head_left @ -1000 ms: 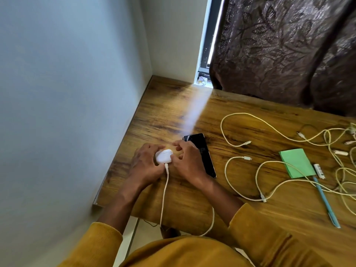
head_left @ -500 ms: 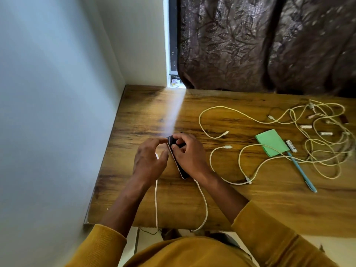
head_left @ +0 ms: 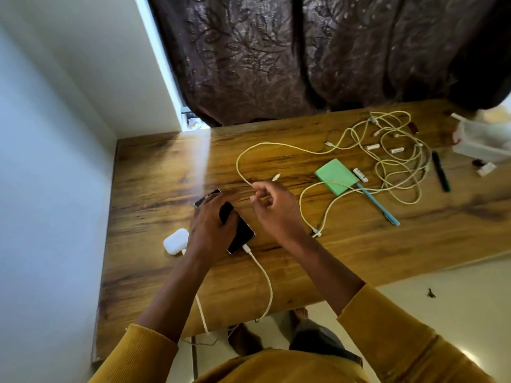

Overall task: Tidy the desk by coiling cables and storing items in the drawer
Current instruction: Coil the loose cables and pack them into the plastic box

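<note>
My left hand (head_left: 211,226) grips a black phone (head_left: 241,234) that lies on the wooden desk (head_left: 154,189). A white cable (head_left: 264,275) is plugged into the phone's near end and hangs over the desk's front edge. A white earbud case (head_left: 175,241) rests just left of my left wrist, with another white cable running off the desk from it. My right hand (head_left: 275,207) hovers right of the phone, thumb and forefinger pinched on the end of a cream cable (head_left: 304,214). A tangle of cream cables (head_left: 401,161) covers the right side.
A green sticky-note pad (head_left: 336,178), a small white stick (head_left: 360,174), a blue pen (head_left: 380,207) and a black pen (head_left: 441,172) lie among the cables. A white bag (head_left: 486,139) sits at the far right. A wall borders the left, a dark curtain the back.
The earbud case now lies on the desk, out of both hands. My left hand has taken the phone. My right hand has left the phone and moved right onto a cable end.
</note>
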`<state>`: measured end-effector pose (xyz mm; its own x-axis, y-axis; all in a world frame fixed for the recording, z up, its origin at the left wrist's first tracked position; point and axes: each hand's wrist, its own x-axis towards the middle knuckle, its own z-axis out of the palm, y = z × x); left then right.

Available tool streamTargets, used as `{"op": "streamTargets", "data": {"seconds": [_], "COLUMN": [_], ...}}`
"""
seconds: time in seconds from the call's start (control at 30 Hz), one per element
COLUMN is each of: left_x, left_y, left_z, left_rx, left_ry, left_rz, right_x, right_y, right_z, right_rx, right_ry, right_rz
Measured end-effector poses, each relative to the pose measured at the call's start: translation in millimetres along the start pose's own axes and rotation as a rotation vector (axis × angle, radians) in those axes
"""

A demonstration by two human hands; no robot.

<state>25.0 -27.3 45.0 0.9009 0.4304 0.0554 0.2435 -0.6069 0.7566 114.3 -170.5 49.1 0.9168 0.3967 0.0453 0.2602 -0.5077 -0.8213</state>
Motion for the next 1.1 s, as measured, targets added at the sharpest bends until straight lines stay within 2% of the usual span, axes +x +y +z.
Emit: {"op": "streamTargets", "data": {"seconds": [0.53, 0.63, 1.1], "left_x": [20, 27, 49], "left_y": [78, 95, 143], "left_z": [69, 86, 150], "left_rx": [-0.080, -0.143, -0.116], "left_ry": [-0.041, -0.030, 0.029], "left_rz": [0.107, 0.077, 0.027], "right_x": [27, 37, 69], "right_y": [56, 70, 121], "right_z": [-109, -131, -193], "right_rx": [0.037, 0.052, 0.064], "right_ry": [0.090, 0.097, 0.036], "right_rz": [-0.002, 0.003, 0.005]}}
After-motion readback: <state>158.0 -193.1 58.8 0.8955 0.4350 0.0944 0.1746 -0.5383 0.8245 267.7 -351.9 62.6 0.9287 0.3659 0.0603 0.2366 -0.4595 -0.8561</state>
